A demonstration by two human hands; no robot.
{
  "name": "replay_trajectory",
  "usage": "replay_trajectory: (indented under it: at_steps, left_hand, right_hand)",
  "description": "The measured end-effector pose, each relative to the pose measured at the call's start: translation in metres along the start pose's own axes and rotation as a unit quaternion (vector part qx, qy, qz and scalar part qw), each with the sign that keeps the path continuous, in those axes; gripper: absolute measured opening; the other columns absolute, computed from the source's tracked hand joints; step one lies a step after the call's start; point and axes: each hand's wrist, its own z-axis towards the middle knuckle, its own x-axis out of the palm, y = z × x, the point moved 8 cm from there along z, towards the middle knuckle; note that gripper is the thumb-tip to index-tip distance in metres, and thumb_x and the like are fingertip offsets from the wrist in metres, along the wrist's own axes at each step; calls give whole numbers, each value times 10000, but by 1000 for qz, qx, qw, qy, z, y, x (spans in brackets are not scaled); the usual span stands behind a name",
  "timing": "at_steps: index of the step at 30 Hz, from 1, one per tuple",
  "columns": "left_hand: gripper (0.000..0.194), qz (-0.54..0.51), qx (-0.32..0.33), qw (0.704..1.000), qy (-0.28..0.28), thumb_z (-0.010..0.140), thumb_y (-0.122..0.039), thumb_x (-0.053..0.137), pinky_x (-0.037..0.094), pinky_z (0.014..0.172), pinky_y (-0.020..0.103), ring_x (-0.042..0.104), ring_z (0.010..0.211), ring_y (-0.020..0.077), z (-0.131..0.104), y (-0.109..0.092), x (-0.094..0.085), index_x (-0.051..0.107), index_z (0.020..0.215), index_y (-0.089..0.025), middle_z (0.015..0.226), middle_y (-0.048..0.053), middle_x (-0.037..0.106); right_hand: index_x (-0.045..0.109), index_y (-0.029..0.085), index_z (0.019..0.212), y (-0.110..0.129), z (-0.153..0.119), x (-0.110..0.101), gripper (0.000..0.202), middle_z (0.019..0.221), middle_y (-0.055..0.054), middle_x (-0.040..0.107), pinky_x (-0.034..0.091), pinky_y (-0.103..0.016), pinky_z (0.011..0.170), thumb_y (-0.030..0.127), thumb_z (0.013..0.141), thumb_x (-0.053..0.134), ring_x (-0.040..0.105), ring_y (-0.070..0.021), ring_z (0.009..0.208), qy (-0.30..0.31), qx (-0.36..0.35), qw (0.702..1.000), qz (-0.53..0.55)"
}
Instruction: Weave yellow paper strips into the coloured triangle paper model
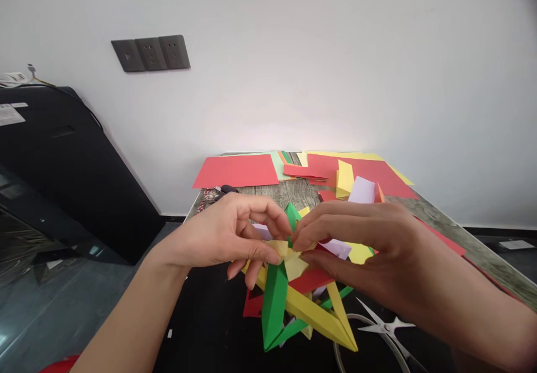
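A folded paper model (pixel 308 300) of green, yellow, red and pale purple strips is between my hands, with pointed corners hanging below them. My left hand (pixel 251 239) pinches a pale yellow paper piece (pixel 295 265) at the top of the model, thumb and index finger on its left side. On the other side, my right hand (pixel 339 239) has its fingertips pressed on the same pale yellow piece, its thumb low against the red part. The fingers partly hide the model's upper part.
Red sheets (pixel 239 170) and yellow sheets (pixel 344 178) lie on the wooden table (pixel 296 194) near the wall. Open scissors (pixel 386 326) and a pale ring (pixel 342 356) lie at lower right. A dark-handled tool (pixel 229 189) is behind my left hand.
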Motion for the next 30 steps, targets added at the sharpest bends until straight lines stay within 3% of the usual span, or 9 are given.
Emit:
replay_trajectory:
  at_steps: [9,14,20,30]
  left_hand:
    - [171,1,3,1000,-30,793,-139,714,380,331,72,598,394,43,0,1,-6,575,887,-167,656,-61,668]
    - [298,7,3,998,-62,661,-122,821,387,349,76,567,416,29,0,1,-9,594,851,-157,631,-78,638]
    - [183,-8,28,997,-74,700,-82,762,412,370,92,583,446,50,4,-1,-8,616,789,-146,562,-63,629]
    - [136,-2,18,997,-73,716,-117,760,390,388,84,565,444,38,3,2,-14,638,764,-154,553,-48,633]
  right_hand:
    - [684,282,882,-3,-3,2,129,867,30,674,474,-251,656,196,901,590,621,-111,717,6,-3,1000,-27]
    - [672,305,921,-3,-4,4,168,908,41,663,472,-241,661,177,909,565,618,-100,749,14,-23,999,-42]
    - [665,291,879,-3,-3,6,79,870,51,653,466,-229,649,295,922,599,603,-90,735,9,-25,1000,-13]
    - [633,273,844,-7,2,9,75,842,74,642,451,-210,641,268,912,601,588,-72,722,10,8,1000,18]
